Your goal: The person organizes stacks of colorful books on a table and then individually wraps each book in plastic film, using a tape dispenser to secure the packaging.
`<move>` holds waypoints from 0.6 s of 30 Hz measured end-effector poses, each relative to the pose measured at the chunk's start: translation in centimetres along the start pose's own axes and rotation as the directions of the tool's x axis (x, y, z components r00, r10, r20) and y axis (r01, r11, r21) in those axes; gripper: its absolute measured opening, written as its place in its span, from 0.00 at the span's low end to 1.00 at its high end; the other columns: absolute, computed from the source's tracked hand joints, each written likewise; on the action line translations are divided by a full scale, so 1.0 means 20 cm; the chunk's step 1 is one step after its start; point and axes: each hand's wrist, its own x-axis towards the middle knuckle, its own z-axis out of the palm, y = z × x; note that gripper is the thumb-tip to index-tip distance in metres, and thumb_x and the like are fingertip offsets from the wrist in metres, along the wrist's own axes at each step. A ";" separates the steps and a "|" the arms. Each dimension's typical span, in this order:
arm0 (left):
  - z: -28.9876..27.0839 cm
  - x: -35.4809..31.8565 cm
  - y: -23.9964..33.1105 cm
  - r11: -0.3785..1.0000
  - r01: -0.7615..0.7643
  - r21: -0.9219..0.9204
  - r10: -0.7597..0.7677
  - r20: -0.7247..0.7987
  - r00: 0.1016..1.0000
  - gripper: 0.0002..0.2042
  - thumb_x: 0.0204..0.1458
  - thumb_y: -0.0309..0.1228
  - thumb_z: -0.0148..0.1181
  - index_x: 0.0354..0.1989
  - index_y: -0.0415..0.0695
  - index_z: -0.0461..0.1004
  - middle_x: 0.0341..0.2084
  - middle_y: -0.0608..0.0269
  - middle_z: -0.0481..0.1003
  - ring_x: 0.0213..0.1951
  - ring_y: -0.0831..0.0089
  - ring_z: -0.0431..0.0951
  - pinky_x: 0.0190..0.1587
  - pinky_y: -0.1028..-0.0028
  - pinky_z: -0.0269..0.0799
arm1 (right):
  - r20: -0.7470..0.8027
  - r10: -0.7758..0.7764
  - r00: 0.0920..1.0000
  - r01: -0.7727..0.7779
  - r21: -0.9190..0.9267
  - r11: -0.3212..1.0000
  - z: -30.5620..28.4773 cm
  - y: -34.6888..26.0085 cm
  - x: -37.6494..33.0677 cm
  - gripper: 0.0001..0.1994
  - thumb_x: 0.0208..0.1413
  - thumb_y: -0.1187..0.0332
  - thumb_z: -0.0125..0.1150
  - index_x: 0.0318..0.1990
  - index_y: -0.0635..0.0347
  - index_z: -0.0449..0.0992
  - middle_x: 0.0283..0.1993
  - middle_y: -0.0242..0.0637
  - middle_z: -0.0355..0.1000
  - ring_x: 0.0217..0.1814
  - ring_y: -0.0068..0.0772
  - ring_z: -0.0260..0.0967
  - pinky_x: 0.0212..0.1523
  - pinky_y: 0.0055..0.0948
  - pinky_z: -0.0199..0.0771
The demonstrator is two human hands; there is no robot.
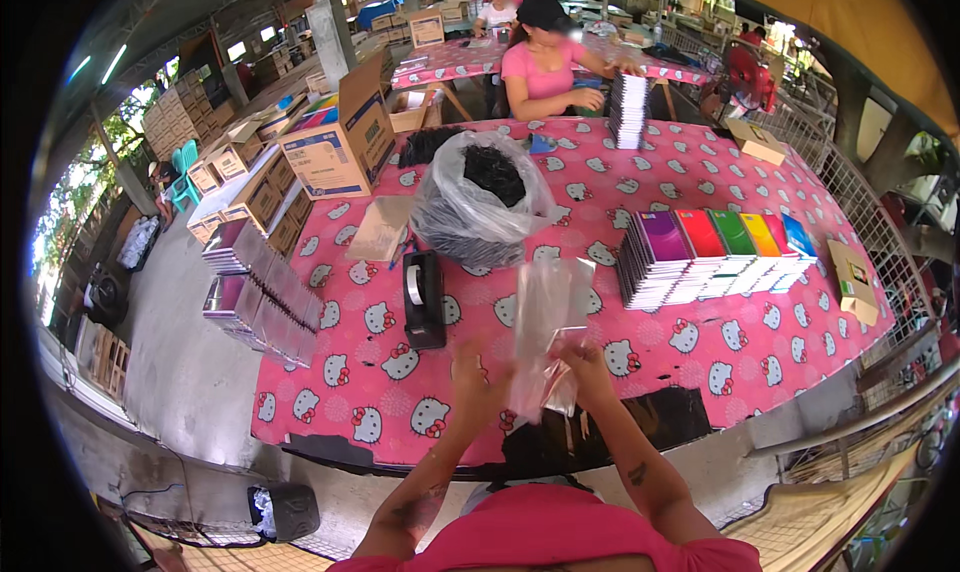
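Note:
Over the near edge of the table, my right hand [582, 367] pinches the lower part of some clear plastic bags [545, 307], which look loose and crinkled. My left hand [480, 384] is just left of the bags, and motion blurs its fingers, so I cannot tell whether it touches them. Just beyond it stands a black tape dispenser [424, 307]. A large clear plastic sack [450, 207] with black contents sits farther back. To the right are stacks of spiral notebooks [665, 247] with purple, red, green, yellow and blue covers.
Clear-wrapped notebook stacks [270, 317] stand at the table's left edge. Behind are an open carton [335, 142] and a flat piece of cardboard [382, 227]. Across the pink patterned table [685, 337], a co-worker [545, 67] handles a tall notebook stack [628, 112]. A small box [852, 280] lies far right.

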 end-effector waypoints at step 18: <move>0.16 -0.29 -0.37 0.768 0.623 -0.150 -0.558 0.320 0.766 0.14 0.57 0.35 0.63 0.24 0.39 0.75 0.17 0.76 0.66 0.21 0.85 0.64 0.23 0.76 0.58 | -0.361 0.002 0.932 -0.047 -0.116 0.992 -0.84 -0.12 -0.30 0.07 0.60 0.69 0.63 0.31 0.62 0.77 0.25 0.25 0.69 0.26 0.18 0.64 0.27 0.24 0.62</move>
